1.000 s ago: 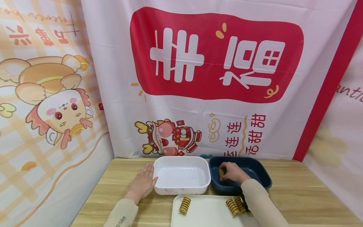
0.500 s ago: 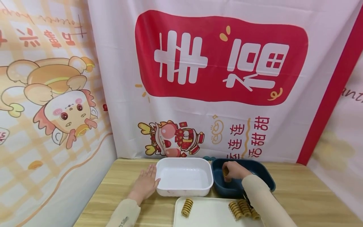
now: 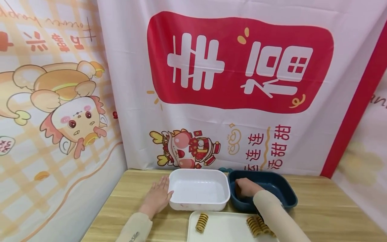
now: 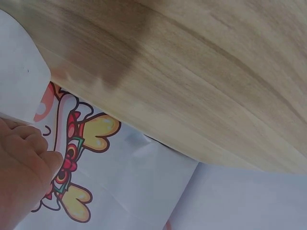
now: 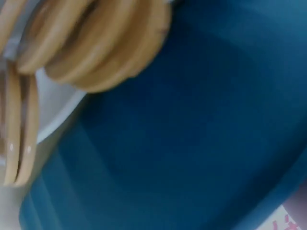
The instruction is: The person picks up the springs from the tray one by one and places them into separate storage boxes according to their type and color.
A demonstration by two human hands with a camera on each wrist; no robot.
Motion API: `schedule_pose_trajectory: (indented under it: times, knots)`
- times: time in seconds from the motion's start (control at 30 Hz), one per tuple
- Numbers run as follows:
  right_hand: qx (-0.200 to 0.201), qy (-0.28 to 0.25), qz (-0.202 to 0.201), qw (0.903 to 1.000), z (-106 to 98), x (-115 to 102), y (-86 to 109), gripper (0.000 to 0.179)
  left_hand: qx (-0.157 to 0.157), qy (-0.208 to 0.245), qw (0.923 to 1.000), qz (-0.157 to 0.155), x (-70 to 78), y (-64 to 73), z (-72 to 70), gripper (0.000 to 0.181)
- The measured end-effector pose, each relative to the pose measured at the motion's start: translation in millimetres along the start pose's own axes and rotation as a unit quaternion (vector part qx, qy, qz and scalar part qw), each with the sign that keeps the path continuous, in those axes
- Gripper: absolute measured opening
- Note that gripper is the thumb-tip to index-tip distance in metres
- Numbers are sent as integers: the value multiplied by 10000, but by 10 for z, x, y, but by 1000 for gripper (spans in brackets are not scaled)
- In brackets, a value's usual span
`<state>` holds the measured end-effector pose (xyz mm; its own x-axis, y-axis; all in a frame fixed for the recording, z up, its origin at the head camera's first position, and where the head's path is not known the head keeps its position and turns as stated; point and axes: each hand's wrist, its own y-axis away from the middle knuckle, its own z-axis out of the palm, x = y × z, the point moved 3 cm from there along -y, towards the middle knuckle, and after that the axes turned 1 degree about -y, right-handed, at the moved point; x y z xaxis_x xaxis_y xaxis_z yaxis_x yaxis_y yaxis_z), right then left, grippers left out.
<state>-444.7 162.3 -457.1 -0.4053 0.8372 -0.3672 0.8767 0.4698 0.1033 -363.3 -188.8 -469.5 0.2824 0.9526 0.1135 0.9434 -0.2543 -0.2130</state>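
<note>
My left hand (image 3: 158,198) lies against the left wall of the white basin (image 3: 199,206), fingers extended along its rim. In the left wrist view the same hand (image 4: 24,167) shows beside the basin's white side (image 4: 21,72). My right hand (image 3: 248,187) reaches down into the dark blue basin (image 3: 282,188), fingers curled downward at its left end. A brownish roll of biscuits is in its grip, mostly hidden by the fingers. On the white tray (image 3: 223,223) lie a single biscuit roll (image 3: 201,223) at the left and several more rolls (image 3: 254,226) at the right, partly under my forearm.
The two basins stand side by side at the back of the wooden table (image 3: 320,201), behind the tray. A printed cloth (image 3: 133,134) hangs right behind them, and another (image 3: 60,181) borders the left. The right wrist view shows biscuit rolls (image 5: 110,43) close beside the blue basin (image 5: 168,134).
My right hand has sunk lower in the blue basin, and the biscuit roll it holds has become mostly hidden. My left hand stays at the white basin. The head view has shifted slightly.
</note>
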Motion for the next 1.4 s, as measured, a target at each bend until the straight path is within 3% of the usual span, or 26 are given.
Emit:
schedule_pose_trajectory:
  times: [0.43,0.67,1.1,1.4]
  knots:
    - [141,212,-239,9994,24,31,12,20,-17,-32,10000,42,29,-23,-6,60]
    - [424,355,-499,9972,46,99,57,29,-27,-11,10000,35,43,-15,-2,60]
    - [693,-17,230,9973,-73,115,175,43,-36,32,10000,-5,19,-6,23,60]
    - [1024,-233,10,9945,-162,-49,293,38,10,0,10000,27,8,-10,20,60]
